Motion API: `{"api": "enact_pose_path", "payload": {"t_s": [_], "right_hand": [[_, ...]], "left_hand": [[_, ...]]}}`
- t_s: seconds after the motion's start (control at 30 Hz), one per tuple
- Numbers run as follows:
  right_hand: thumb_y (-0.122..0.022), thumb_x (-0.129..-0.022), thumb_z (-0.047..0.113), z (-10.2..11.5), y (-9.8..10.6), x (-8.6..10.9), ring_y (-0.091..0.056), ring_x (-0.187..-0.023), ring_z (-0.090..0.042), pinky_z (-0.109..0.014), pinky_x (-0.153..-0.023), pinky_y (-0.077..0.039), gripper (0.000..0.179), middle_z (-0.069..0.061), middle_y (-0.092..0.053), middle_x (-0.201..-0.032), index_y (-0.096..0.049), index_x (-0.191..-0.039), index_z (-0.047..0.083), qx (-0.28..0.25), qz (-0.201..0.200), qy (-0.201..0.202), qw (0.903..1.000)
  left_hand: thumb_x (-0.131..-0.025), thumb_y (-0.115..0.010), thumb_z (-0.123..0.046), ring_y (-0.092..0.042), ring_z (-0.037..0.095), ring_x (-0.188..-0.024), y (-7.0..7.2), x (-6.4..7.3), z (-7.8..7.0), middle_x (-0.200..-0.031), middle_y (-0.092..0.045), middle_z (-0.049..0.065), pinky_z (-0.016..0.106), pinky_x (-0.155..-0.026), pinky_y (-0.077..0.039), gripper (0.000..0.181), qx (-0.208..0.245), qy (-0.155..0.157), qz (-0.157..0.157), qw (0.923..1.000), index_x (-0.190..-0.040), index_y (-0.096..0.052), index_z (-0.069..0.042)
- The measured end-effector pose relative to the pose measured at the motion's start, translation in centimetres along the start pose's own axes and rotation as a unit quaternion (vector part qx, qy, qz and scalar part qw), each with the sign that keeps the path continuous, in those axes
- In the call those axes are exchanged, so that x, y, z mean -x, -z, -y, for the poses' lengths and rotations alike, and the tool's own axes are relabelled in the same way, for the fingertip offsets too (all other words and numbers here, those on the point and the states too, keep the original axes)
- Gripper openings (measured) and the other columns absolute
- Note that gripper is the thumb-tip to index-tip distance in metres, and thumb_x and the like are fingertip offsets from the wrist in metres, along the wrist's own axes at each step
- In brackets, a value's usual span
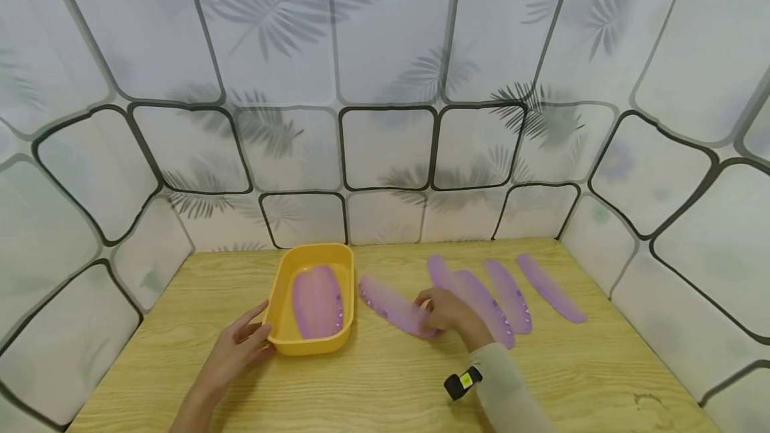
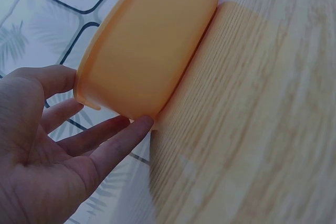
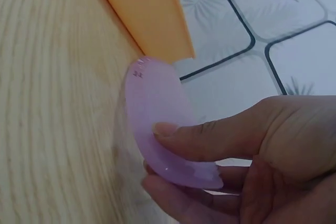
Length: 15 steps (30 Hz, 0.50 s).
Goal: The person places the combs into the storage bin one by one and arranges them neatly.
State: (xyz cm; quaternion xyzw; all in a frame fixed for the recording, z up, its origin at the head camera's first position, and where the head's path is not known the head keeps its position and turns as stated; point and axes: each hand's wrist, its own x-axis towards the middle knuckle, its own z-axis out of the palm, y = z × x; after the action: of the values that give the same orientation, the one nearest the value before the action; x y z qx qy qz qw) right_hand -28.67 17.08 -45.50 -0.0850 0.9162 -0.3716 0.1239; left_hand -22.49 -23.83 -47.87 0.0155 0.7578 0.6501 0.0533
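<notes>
Right hand point(image 1: 448, 313): Its thumb and fingers were clamped on 1 end of a thin, curved, see-through purple piece point(image 1: 391, 303).
Held piece: It was just right of a yellow plastic tray point(image 1: 309, 347) with round corners. I could not tell if it touched the pale wooden table point(image 1: 337, 393).
Left hand point(image 1: 237, 343): Its fingers were a bit apart, with tips touching the outside of the tray at the near left corner.
Tray: It sat on the table, with more see-through purple pieces point(image 1: 317, 303) lying close together inside. I could not tell how many.
Loose purple pieces point(image 1: 508, 296): 4 of them, thin and curved, lay on the table to the right of the tray.
Writing: Tiny dark marks point(image 3: 137, 74), like letters, were near the far end of the held piece, but too small to read.
Pale right sleeve point(image 1: 511, 386): A small black box point(image 1: 463, 383) with a yellow patch sat by the wrist.
White walls point(image 1: 385, 146): Dark outlines with round corners and grey leaves point(image 1: 283, 9) showed on them.
</notes>
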Motion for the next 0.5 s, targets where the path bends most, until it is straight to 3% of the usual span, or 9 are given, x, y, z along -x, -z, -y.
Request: {"api": "enact_pose_path", "payload": {"t_s": [0.3,0.5], "right_hand": [[-0.073,-0.086,-0.007,-0.9,1.5,-0.6,-0.061,-0.062,-0.016,-0.037,-0.06,-0.066,0.026,-0.009,-0.062,-0.08,-0.071,-0.112,-0.004,-0.114,-0.031,0.06,0.9912],[-0.073,-0.089,-0.005,-0.6,1.9,-0.5,-0.063,-0.068,-0.012,-0.035,-0.068,-0.067,0.027,-0.001,-0.055,-0.071,-0.072,-0.116,-0.007,-0.161,-0.073,0.065,0.982]], "left_hand": [[-0.108,-0.056,-0.022,-0.071,0.015,-0.108,0.0,0.0,0.0,-0.139,-0.058,0.03,0.035,-0.092,-0.065,0.063,0.001,-0.005,-0.002,1.0,-0.163,-0.03,-0.009],[-0.108,-0.056,-0.024,-0.071,0.015,-0.109,0.0,-0.1,0.1,-0.139,-0.058,0.028,0.034,-0.092,-0.065,0.063,0.003,0.001,0.0,1.0,-0.164,-0.029,-0.011]]}}
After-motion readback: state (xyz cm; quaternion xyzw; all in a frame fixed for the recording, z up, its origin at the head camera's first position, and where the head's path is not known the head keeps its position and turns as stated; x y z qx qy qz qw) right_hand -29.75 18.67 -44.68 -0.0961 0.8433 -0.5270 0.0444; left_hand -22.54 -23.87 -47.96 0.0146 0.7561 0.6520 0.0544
